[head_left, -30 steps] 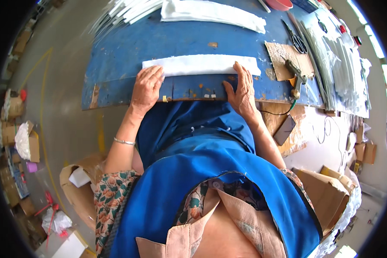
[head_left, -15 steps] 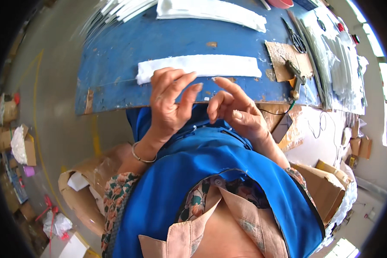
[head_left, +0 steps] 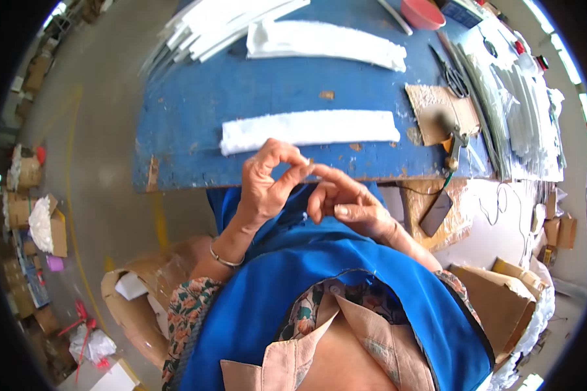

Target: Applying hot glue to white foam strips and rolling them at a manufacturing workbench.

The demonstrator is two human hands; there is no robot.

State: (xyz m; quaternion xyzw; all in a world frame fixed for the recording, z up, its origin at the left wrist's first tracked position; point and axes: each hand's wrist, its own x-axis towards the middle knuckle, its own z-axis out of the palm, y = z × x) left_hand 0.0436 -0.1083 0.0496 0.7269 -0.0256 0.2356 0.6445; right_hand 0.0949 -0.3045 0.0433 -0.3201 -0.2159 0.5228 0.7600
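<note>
My left hand, with a bracelet at its wrist, is closed in a pinch in front of the table's near edge. Its thumb and index tip meet at the tip of my right index finger; anything between them is too small to make out. My right hand stretches its index finger toward that pinch, its other fingers loosely bent and apart. Just beyond both hands, a long white padded strip lies flat across the blue table. Neither hand touches it.
Farther back lie another white padded strip and a bundle of white strips. To the right are scissors, a glue gun by a cardboard piece, plastic sleeves and a red bowl. Cardboard boxes flank me.
My left thumb and index finger have closed together and now meet my right index fingertip; before, the hands were apart. The whole view has shifted, so the table sits lower in the picture.
</note>
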